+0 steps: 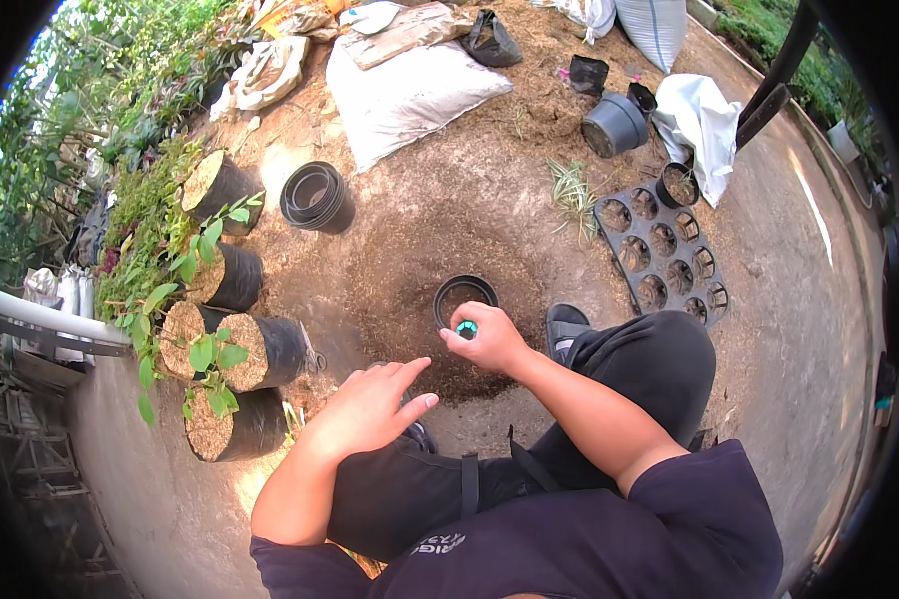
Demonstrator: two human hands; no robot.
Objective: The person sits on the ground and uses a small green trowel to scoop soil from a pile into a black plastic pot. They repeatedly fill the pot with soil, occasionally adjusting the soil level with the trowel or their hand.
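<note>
My right hand (pixel 483 338) is closed around a small tool with a teal handle end (pixel 466 329), at the near edge of a round black plastic pot (pixel 457 286). The rest of that tool is hidden by my hand and the pot. Loose brown soil (pixel 412 277) lies on the ground around the pot. To the left and nearer my body, my left hand (pixel 382 400) hovers palm down with its thumb apart from the fingers, holding nothing.
Leafy plants in black bags (pixel 285 352) stand at the left, with scissors (pixel 315 359) beside them. Stacked black pots (pixel 333 206) and a white sack (pixel 412 97) lie farther off. At the right are a black cell tray (pixel 625 273), a grey pot (pixel 622 123) and cut grassy leaves (pixel 571 196).
</note>
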